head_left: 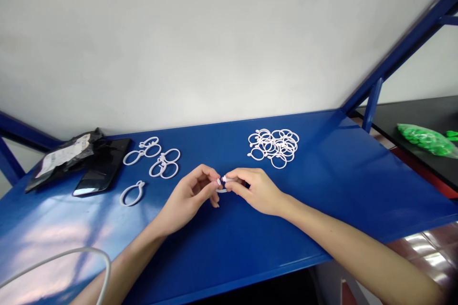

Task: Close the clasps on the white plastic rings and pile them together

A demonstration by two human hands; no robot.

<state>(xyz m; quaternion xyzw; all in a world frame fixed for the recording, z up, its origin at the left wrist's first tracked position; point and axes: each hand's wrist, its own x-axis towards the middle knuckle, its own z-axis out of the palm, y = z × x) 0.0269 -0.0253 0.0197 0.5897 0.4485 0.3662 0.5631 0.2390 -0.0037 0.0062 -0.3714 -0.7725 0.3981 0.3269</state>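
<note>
Between my hands, just above the blue table (pixel 229 243), is a white plastic ring (pixel 222 190) with a small gap at its top. My left hand (pixel 191 193) pinches the end on the left, which carries a small round knob. The other end is pinched by my right hand (pixel 255 190). Fingers cover most of the ring. Beyond my right hand lies a pile of similar white rings (pixel 275 145). To the left of my left hand are several more white rings (pixel 164 163) in loose clusters, and a single ring (pixel 131 194) lies apart, nearer to me.
A black phone (pixel 102 167) and a black plastic parcel (pixel 64 157) with a white label lie at the left. A white cable (pixel 71 251) crosses the lower left. Blue frame bars (pixel 374 105) rise at the right, beside a dark surface with a bag of green items (pixel 425 140).
</note>
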